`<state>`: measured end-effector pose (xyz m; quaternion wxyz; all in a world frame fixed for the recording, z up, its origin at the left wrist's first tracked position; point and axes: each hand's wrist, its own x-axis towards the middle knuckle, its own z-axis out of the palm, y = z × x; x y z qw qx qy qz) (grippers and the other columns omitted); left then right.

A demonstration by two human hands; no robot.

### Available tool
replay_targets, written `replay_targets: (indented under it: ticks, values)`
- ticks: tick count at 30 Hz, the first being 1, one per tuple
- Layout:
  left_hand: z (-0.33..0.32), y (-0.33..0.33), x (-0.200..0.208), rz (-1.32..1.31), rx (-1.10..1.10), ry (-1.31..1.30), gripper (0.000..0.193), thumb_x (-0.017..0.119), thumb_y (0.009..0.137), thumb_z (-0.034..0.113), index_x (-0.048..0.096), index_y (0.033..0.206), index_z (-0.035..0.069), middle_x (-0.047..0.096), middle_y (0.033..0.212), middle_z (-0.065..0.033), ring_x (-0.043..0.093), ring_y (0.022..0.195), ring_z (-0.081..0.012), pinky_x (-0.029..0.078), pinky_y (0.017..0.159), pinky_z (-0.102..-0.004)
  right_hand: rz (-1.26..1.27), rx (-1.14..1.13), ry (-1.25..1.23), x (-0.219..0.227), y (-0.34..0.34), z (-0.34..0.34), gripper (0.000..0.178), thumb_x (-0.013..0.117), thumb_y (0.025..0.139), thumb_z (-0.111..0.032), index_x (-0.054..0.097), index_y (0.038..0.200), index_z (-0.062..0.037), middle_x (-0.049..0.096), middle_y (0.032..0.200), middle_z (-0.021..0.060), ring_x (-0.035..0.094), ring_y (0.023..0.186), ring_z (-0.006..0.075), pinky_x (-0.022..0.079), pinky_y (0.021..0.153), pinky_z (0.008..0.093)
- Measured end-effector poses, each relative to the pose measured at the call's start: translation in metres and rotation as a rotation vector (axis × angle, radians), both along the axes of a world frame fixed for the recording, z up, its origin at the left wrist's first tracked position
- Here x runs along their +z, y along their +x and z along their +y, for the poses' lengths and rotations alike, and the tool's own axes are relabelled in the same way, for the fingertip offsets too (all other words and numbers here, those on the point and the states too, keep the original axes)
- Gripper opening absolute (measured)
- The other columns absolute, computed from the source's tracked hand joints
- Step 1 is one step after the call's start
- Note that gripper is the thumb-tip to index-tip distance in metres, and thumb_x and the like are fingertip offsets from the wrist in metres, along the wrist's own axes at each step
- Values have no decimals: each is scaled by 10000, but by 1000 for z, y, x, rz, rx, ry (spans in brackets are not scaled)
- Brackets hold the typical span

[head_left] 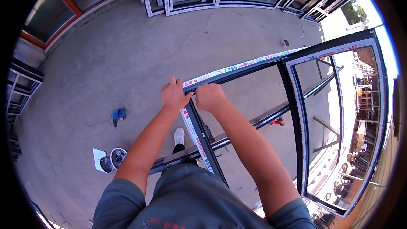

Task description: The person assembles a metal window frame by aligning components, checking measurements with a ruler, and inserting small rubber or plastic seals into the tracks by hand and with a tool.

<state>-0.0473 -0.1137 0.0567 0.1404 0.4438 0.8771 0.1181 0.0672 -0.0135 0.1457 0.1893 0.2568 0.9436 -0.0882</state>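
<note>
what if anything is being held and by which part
The window frame, at its far-left corner, apparently by the left hand; what the right hand grips there, if anything, is hidden.

The wide view looks down from the head, near left hand [174,96] and right hand [210,96]. At six o'clock is shirt [190,199], at twelve farther frames [220,5].

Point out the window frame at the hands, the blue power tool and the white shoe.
Window frame [239,69], head view: on its far rail.
Blue power tool [115,115], head view: on its body.
White shoe [179,135], head view: on its upper.
</note>
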Motion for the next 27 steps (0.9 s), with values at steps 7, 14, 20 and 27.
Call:
replay_targets:
  ticks: [7,14,20,27]
  values:
    - [0,-2,0,-8,-36,-61,562,843,833,525,663,1125,79,563,1142,-91,718,964,-260,530,880,-423,250,-14,-81,-11,12,-3,140,725,855,-202,757,889,-70,759,861,124,752,843,350,594,787,468]
    - [4,1,11,0,-42,-154,638,799,843,600,665,1192,83,576,1187,-79,729,1005,-259,543,898,-409,517,176,3,9,52,-5,242,755,883,-225,744,1069,-72,703,988,81,684,979,296,529,881,438]
    - [3,-1,-1,19,-30,-97,630,805,840,591,663,1191,88,579,1187,-84,729,1012,-266,543,894,-418,548,261,259,29,52,-18,275,751,901,-242,755,1121,-78,688,965,75,672,954,289,533,870,415]
    - [0,0,5,19,-27,-127,597,807,856,576,664,1175,92,578,1163,-80,730,974,-262,535,882,-418,443,-529,-197,11,11,-41,338,656,951,-203,746,1226,-28,754,849,203,767,866,351,593,818,498]
